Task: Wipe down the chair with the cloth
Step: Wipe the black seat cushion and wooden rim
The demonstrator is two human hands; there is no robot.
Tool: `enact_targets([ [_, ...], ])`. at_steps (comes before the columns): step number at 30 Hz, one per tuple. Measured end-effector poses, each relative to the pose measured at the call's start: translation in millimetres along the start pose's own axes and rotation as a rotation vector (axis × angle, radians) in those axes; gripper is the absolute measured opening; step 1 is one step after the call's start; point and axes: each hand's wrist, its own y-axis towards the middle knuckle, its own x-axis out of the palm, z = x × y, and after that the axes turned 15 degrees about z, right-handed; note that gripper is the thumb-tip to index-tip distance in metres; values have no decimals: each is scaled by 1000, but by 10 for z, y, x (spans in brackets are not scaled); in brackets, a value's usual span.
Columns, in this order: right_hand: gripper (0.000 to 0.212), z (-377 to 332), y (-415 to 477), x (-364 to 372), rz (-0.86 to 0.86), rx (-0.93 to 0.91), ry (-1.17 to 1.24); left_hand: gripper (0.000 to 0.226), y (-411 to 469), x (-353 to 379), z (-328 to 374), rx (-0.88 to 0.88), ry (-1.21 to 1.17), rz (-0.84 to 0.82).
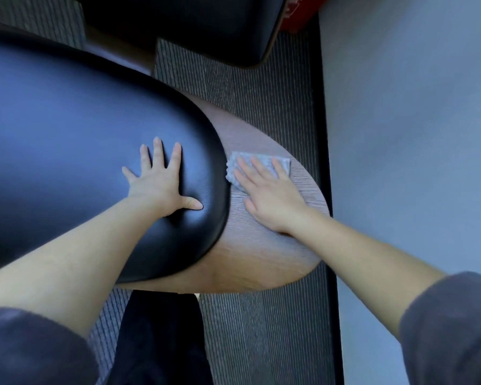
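The chair fills the left and middle of the head view: a glossy black padded cushion (75,140) set on a brown wood-grain shell (261,254) that curves out to the right. My left hand (157,180) lies flat on the cushion with fingers spread. A small grey cloth (235,162) sits on the wooden shell just right of the cushion's edge. My right hand (267,190) presses on the cloth with straight fingers, covering most of it.
A second black padded seat (178,29) stands at the top, with something red (297,15) beside it. Striped grey carpet (247,87) lies under the chair. A dark baseboard (321,134) and a pale wall (414,134) run along the right.
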Motion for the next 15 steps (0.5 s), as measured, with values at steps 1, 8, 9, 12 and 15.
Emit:
enact_targets([
  [1,63,-14,-87,12,-8,-11,-19,134,-29,2,18,-5,-6,4],
  [8,61,153,429,67,98,177,-72,125,-27,42,105,-30,-19,7],
  [9,61,145,483,79,105,187,-76,124,-29,44,96,-31,-21,15],
  [12,62,58,289,87,121,180,-72,119,-74,56,87,-22,-31,38],
  [15,63,-109,-229,103,129,99,-66,109,-150,89,71,-15,-42,54],
])
